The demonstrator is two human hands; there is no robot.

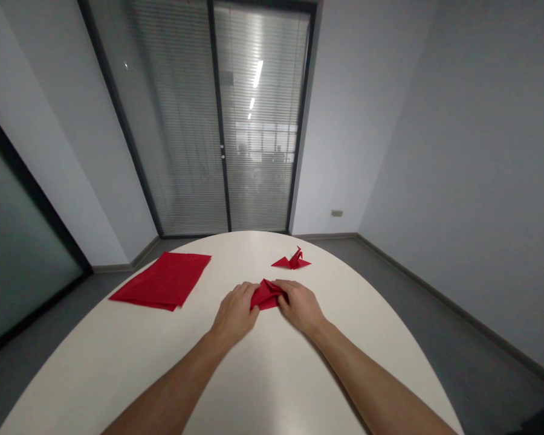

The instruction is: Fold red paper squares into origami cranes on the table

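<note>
A partly folded piece of red paper [265, 295] lies on the white round table [263, 374] in front of me. My left hand [234, 314] presses on its left side with fingers curled over the edge. My right hand [300, 305] grips its right side, fingertips on the paper. Both hands hold the same piece down against the tabletop. Part of the paper is hidden under my fingers.
A stack of flat red paper sheets [163, 280] lies at the table's far left. A finished red origami crane [292, 261] sits near the far edge, just beyond my hands. Glass doors with blinds [217, 121] and grey walls stand behind the table.
</note>
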